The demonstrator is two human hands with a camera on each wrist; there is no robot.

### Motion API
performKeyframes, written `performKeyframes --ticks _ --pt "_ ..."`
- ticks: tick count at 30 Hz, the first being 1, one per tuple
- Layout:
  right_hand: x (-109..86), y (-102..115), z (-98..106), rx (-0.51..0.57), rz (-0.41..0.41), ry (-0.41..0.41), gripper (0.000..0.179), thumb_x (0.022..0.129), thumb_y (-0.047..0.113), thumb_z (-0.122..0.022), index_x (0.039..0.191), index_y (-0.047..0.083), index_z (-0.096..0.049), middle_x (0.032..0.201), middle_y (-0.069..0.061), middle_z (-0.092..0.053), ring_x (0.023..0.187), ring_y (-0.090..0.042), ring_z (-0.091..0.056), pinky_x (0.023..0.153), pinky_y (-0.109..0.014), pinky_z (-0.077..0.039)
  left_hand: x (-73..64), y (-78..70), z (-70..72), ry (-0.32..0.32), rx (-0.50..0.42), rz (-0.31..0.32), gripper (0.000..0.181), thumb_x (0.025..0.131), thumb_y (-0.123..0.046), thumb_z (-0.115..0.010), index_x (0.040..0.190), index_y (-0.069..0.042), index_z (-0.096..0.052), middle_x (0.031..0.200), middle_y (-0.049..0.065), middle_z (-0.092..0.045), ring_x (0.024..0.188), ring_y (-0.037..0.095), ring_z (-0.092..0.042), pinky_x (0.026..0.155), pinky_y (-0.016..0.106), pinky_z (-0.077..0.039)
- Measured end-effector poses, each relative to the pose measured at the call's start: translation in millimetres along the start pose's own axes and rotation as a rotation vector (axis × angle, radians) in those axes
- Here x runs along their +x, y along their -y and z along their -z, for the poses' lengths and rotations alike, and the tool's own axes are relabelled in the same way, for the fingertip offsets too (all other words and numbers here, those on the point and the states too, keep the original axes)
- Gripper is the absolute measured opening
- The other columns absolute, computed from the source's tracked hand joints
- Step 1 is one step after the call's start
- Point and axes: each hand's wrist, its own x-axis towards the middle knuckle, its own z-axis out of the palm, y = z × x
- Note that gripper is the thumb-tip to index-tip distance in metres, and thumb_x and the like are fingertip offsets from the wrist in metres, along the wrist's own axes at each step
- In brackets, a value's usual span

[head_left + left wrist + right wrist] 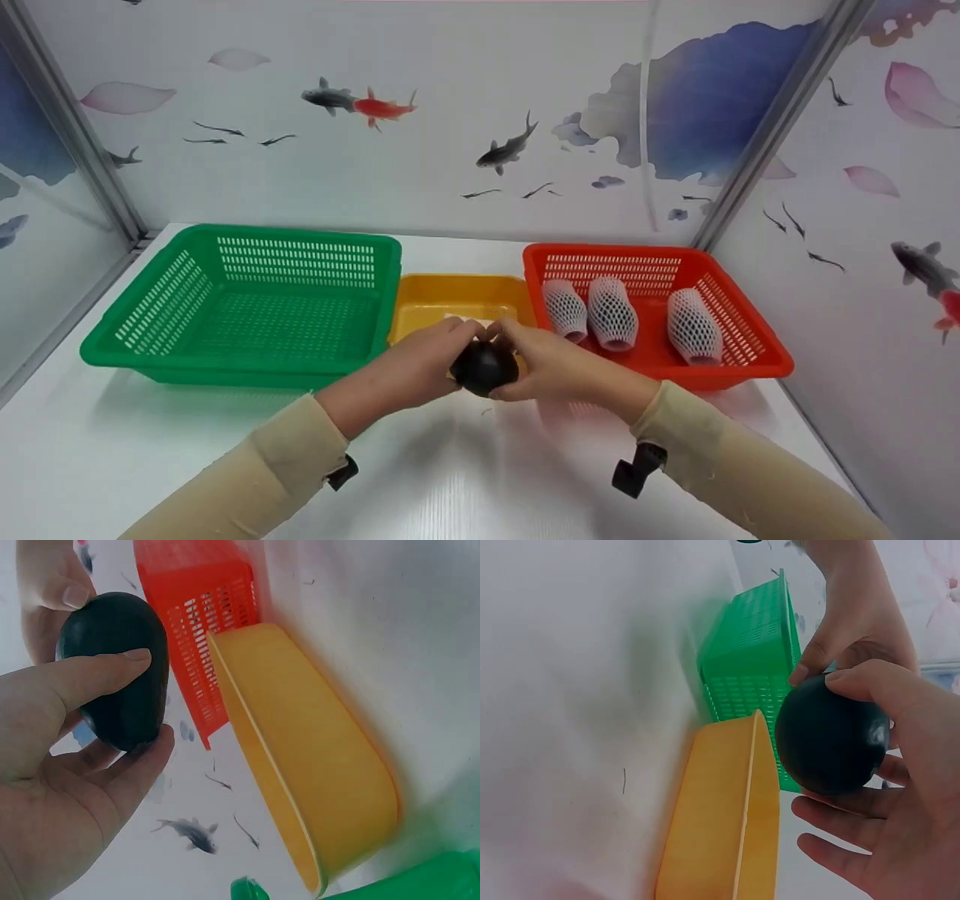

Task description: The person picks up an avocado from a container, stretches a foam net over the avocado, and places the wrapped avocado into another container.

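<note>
A smooth, blackish egg-shaped object (485, 368), possibly an avocado or small eggplant, is held up between both hands above the front of the yellow basket (461, 283). The left hand (416, 365) grips one end; in the left wrist view its thumb lies across the dark egg-shaped object (124, 701) with fingers beneath. From the other side the right hand (559, 362) holds it too. In the right wrist view the right thumb presses the top of the dark egg-shaped object (832, 739), and its other fingers spread below and behind. Pale content inside the yellow basket is mostly hidden by the hands.
On the left stands a green basket (262, 371) with nothing seen in it. A red basket (660, 256) on the right holds three white foam net sleeves (613, 315); whether they cover anything is unclear. White panels with painted fish enclose the white table (450, 487).
</note>
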Motion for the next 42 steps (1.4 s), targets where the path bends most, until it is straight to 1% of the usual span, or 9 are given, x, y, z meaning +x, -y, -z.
performKeyframes --ticks 6,12,16,21,24,28,35,37,42 --pt "-5.9 -7 -11 -0.111 0.005 0.028 0.063 0.075 0.032 -0.085 0.123 0.024 -0.045 0.111 0.007 -0.060 0.100 -0.011 -0.057 0.093 -0.033 -0.050 -5.5 -3.0 -21.1 -0.017 0.004 -0.014 0.048 0.083 -0.006 -0.077 0.122 -0.014 -0.051 0.107 0.003 -0.058 0.097 0.018 -0.057 0.091 0.031 -0.051" --pt "-6.3 -17 -24 -0.192 0.085 0.065 0.060 0.074 0.023 -0.086 0.119 0.020 -0.045 0.105 0.005 -0.059 0.098 -0.014 -0.057 0.095 -0.035 -0.048 -4.8 1.3 -46.1 -0.046 -0.047 -0.051 0.039 0.088 -0.007 -0.072 0.120 -0.011 -0.049 0.112 0.003 -0.061 0.101 0.018 -0.056 0.094 0.030 -0.048" --pt "-2.8 -25 -33 -0.185 0.114 0.081 0.060 0.073 0.016 -0.086 0.116 0.017 -0.045 0.103 0.003 -0.058 0.097 -0.016 -0.056 0.095 -0.037 -0.047 -4.4 3.4 -59.9 -0.050 -0.103 0.009 0.036 0.090 -0.016 -0.072 0.118 -0.012 -0.050 0.114 0.002 -0.061 0.103 0.016 -0.056 0.095 0.031 -0.047" --pt "-0.6 -34 -42 -0.194 0.086 0.102 0.055 0.075 0.017 -0.085 0.115 0.016 -0.046 0.103 0.003 -0.058 0.098 -0.016 -0.056 0.097 -0.038 -0.047 -4.6 5.6 -71.4 -0.023 -0.072 0.081 0.032 0.089 -0.011 -0.071 0.111 -0.013 -0.049 0.103 0.004 -0.061 0.095 0.019 -0.058 0.089 0.036 -0.050" --pt "-0.3 -36 -44 -0.208 0.055 0.127 0.052 0.079 0.021 -0.083 0.115 0.016 -0.047 0.106 0.002 -0.057 0.101 -0.017 -0.055 0.099 -0.040 -0.045 -4.0 6.5 -76.4 -0.004 -0.062 0.100 0.030 0.089 -0.009 -0.069 0.109 -0.013 -0.048 0.100 0.004 -0.061 0.092 0.020 -0.059 0.088 0.037 -0.050" --pt "0.8 -37 -47 -0.234 0.029 0.143 0.047 0.082 0.023 -0.079 0.115 0.016 -0.047 0.110 0.000 -0.056 0.104 -0.018 -0.054 0.100 -0.040 -0.045 -3.0 7.9 -81.4 0.003 -0.089 0.106 0.029 0.090 -0.010 -0.068 0.111 -0.013 -0.048 0.103 0.003 -0.061 0.094 0.019 -0.058 0.090 0.037 -0.049" --pt "2.1 -39 -47 -0.231 0.050 0.112 0.043 0.085 0.020 -0.076 0.118 0.014 -0.048 0.112 -0.001 -0.057 0.106 -0.018 -0.054 0.100 -0.041 -0.044 0.3 8.6 -82.2 -0.008 -0.089 0.137 0.028 0.090 -0.012 -0.067 0.111 -0.013 -0.048 0.101 0.004 -0.060 0.094 0.020 -0.059 0.089 0.038 -0.050" --pt "2.2 -40 -46 -0.220 0.040 0.119 0.043 0.086 0.024 -0.076 0.118 0.016 -0.049 0.113 0.000 -0.057 0.107 -0.018 -0.054 0.100 -0.041 -0.044 0.4 8.1 -82.1 0.002 -0.092 0.148 0.032 0.088 -0.011 -0.070 0.111 -0.013 -0.048 0.102 0.004 -0.060 0.095 0.020 -0.059 0.090 0.038 -0.050" --pt "1.1 -39 -46 -0.179 0.005 0.148 0.047 0.084 0.030 -0.078 0.120 0.022 -0.050 0.115 0.005 -0.057 0.108 -0.015 -0.054 0.102 -0.042 -0.043 -2.8 5.9 -80.1 0.045 -0.099 0.192 0.051 0.078 -0.015 -0.083 0.115 -0.013 -0.047 0.109 0.004 -0.060 0.101 0.020 -0.058 0.095 0.039 -0.047"
